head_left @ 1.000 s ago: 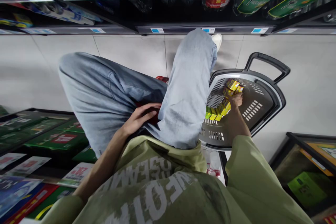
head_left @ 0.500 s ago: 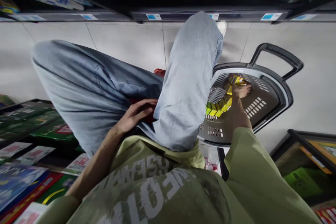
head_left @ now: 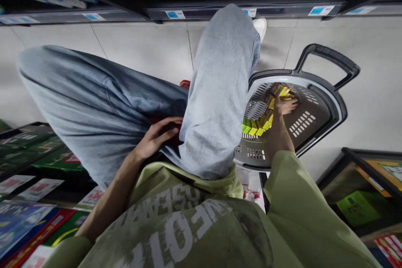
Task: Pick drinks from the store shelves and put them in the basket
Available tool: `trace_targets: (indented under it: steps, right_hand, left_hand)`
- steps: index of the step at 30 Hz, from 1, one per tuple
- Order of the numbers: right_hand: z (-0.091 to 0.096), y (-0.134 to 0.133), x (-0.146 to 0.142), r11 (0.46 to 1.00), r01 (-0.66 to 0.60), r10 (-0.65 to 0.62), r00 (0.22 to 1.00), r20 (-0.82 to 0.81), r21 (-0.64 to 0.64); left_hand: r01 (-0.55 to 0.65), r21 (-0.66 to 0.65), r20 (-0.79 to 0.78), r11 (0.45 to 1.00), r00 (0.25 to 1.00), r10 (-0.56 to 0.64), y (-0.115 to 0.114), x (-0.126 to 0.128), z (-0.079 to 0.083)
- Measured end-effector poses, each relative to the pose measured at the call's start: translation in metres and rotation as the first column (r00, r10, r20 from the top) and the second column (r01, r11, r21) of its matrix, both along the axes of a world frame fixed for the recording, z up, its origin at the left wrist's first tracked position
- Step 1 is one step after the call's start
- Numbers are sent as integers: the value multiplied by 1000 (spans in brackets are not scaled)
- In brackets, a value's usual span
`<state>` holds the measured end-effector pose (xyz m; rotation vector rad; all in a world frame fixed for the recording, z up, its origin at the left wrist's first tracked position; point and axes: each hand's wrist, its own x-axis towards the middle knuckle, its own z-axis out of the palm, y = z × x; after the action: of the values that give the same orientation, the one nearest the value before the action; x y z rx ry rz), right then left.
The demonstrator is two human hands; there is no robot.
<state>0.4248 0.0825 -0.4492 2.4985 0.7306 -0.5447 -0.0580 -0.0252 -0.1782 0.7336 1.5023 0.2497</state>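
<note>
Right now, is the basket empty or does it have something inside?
Not empty: the basket holds a curved row of small yellow and green boxes, and the right hand is inside with them.

Looks forward and steeply down from head height; passes over the printed olive-green fabric shirt (head_left: 188,226), nearest to the lens along the bottom; faces, beyond the light-blue denim trousers (head_left: 216,92) at mid-view, the dark, flat-edged bottom shelf (head_left: 201,11) across the top; takes in the dark-grey perforated plastic basket (head_left: 317,102) from above, at right, through its open mouth.
</note>
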Motion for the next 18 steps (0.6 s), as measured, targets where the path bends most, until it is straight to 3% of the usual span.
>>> trace_targets:
  steps: [3, 8, 14, 18]
  right_hand:
    - [4, -18, -8, 1000, -15, 16, 999, -39, 18]
    - [6, -38, -11, 996, -29, 24, 998, -58, -90]
    - [5, -21, -3, 991, -16, 11, 999, -36, -134]
    - [17, -12, -9, 961, -164, 144, 984, -101, -222]
  left_hand:
    - [-1, -5, -6, 1000, 1000, 1, -1, -1, -1]
    - [-3, -27, 24, 1000, 1000, 3, 1, 0, 0]
    - [-22, -47, -5, 999, 1000, 22, 1, 0, 0]
    - [-29, -26, 12, 999, 1000, 29, -1, -1, -2]
